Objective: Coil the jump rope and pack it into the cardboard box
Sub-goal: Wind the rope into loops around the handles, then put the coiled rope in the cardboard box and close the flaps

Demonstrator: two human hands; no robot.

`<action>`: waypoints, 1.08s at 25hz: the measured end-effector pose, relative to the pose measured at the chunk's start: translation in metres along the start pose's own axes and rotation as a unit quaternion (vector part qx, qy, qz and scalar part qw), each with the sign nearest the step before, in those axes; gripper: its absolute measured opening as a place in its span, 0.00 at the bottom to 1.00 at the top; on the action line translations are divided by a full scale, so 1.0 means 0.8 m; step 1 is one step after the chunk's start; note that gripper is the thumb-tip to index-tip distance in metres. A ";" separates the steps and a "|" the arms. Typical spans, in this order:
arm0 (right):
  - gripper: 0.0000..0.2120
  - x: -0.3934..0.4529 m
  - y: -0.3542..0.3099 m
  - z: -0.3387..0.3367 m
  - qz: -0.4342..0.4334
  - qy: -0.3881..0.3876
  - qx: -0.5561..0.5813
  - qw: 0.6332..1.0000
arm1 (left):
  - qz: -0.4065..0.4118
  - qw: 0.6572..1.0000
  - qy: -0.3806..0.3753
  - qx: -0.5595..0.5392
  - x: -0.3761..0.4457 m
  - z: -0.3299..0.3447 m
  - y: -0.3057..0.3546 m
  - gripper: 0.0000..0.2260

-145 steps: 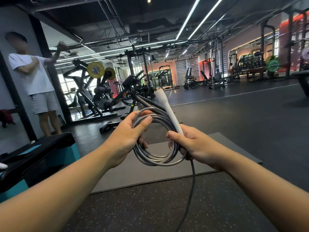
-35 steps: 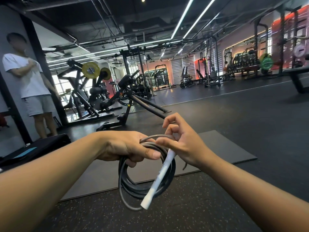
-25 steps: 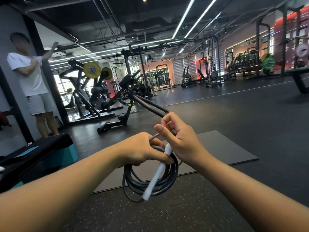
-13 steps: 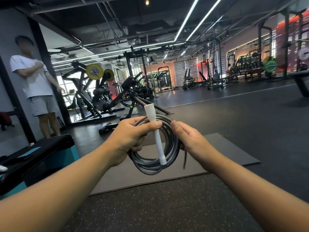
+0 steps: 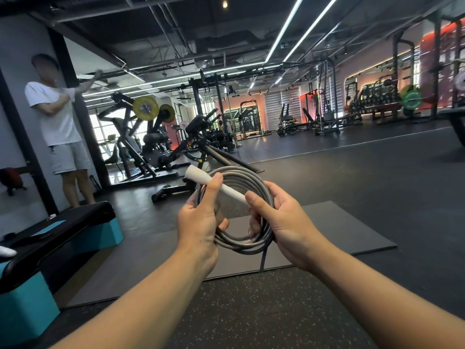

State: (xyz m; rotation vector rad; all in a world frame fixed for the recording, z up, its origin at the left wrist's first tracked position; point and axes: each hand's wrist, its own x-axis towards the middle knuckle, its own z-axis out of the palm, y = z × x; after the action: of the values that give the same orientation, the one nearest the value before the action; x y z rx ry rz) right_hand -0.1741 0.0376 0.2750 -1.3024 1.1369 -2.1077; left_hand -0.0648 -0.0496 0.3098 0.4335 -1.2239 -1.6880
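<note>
The grey jump rope (image 5: 242, 176) is wound into a round coil of several loops, held in front of me at chest height. My left hand (image 5: 201, 222) grips the coil's left side, its thumb pressing the white handle (image 5: 214, 183), which lies slanted across the top of the coil. My right hand (image 5: 281, 222) grips the coil's right side, thumb at the handle's lower end. A short loose rope end (image 5: 263, 258) hangs below the coil. No cardboard box is in view.
A grey exercise mat (image 5: 339, 230) lies on the black rubber floor beneath my hands. A black and teal step bench (image 5: 63, 235) stands at lower left. A person in a white shirt (image 5: 54, 117) stands at left by a pillar. Weight machines (image 5: 151, 137) fill the background.
The white handle has tilted from upright to slanting up-left across the coil's top. Both hands have shifted their grip on the coil, which has come closer to me.
</note>
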 end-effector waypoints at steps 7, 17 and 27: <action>0.12 0.004 -0.004 -0.017 0.026 -0.035 -0.048 0.998 | -0.123 0.971 -0.149 0.137 0.017 -0.046 0.017 0.23; 0.12 0.005 -0.013 -0.019 0.095 -0.151 -0.150 0.972 | -0.051 0.665 -0.435 0.605 0.057 -0.008 0.086 0.24; 0.11 -0.003 0.025 0.000 0.015 -0.012 -0.206 0.978 | -0.026 0.856 -0.299 0.422 0.018 -0.073 0.002 0.12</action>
State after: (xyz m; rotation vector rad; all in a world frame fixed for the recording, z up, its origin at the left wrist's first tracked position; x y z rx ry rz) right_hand -0.1743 0.0275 0.2575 -1.4679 1.6337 -1.8894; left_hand -0.0279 -0.0920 0.2898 0.4618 -2.4495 -1.2684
